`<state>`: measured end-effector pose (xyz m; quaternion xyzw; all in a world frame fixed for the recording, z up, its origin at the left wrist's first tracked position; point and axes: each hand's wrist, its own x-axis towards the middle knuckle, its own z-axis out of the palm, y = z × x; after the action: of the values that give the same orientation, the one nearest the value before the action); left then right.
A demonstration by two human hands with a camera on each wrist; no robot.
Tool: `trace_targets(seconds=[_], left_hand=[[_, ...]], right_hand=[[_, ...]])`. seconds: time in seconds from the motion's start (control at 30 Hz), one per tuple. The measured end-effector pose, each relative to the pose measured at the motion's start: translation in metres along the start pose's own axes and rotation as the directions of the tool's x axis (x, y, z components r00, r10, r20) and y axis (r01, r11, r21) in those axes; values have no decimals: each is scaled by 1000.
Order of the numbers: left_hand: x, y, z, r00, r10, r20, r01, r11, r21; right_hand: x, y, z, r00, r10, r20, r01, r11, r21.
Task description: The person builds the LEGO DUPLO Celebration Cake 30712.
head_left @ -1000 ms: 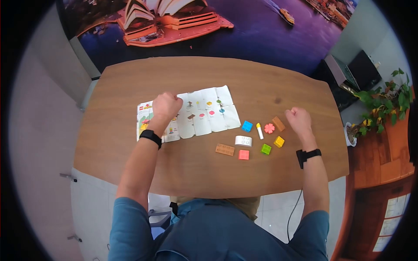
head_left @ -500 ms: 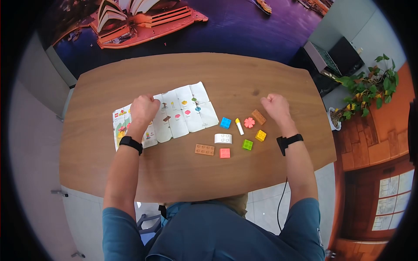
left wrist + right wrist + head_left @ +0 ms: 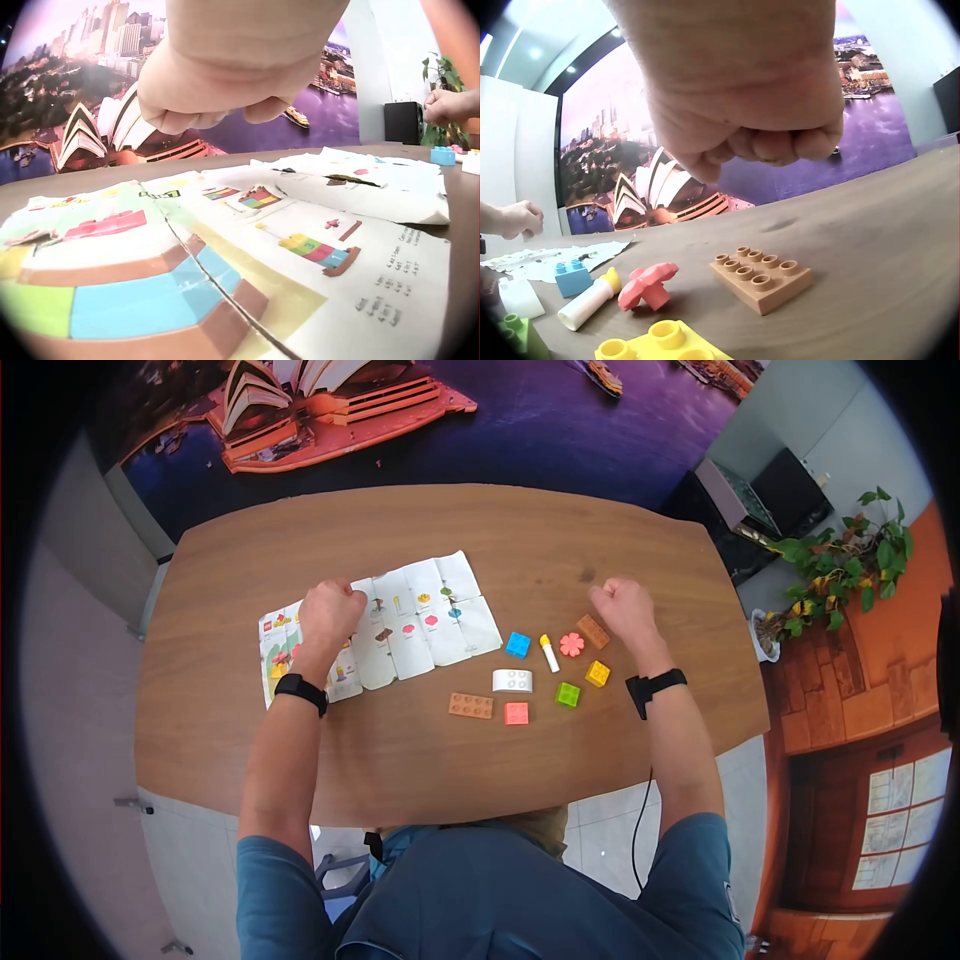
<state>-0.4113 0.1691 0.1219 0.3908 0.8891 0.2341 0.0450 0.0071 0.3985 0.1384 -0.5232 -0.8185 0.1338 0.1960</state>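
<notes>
My left hand [image 3: 332,612] is a fist above the left part of a creased picture sheet [image 3: 405,650]; in the left wrist view it hovers over the paper with nothing in its fingers. My right hand [image 3: 626,610], also curled and holding nothing, is beyond a brown brick [image 3: 593,631] at the right end of the scattered pieces. Near that brick lie a red flower piece [image 3: 571,644], a white stick with a yellow tip [image 3: 549,654] and a yellow brick [image 3: 597,673]. The right wrist view shows the fist [image 3: 742,112] above the tabletop.
Closer to the table's front edge are a blue brick [image 3: 517,644], a white arched brick [image 3: 512,680], a green brick [image 3: 567,694], a coral brick [image 3: 516,713] and a long brown brick [image 3: 470,705]. A potted plant [image 3: 860,565] stands beyond the table's right side.
The head view has shifted, so the table appears further left than at first. Lately my right hand has moved slightly left; both hands stay curled and the pieces lie as before.
</notes>
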Motion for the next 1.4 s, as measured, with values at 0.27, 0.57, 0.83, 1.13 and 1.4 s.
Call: trace_targets(seconds=[0.27,0.57,0.83,1.13,1.4], left_hand=[[7,0,-7,1000,-31,-2,31,999,-17],[6,-3,-9,1000,-15,9,15,1000,16],[-37,31,-19,834,457,-309,-465,884,52],[-157,53,-2,651,583,486,-498,811,-307],[-167,46,28,686,606,402,-529,795,-296]], right_hand=[[3,-8,-11,1000,25,18,-26,999,45],[7,-6,-4,999,12,40,-12,1000,3],[1,-7,22,970,-149,-195,216,895,390],[-74,-52,-13,948,-220,231,70,850,523],[-147,-60,-26,911,-197,363,77,944,320]])
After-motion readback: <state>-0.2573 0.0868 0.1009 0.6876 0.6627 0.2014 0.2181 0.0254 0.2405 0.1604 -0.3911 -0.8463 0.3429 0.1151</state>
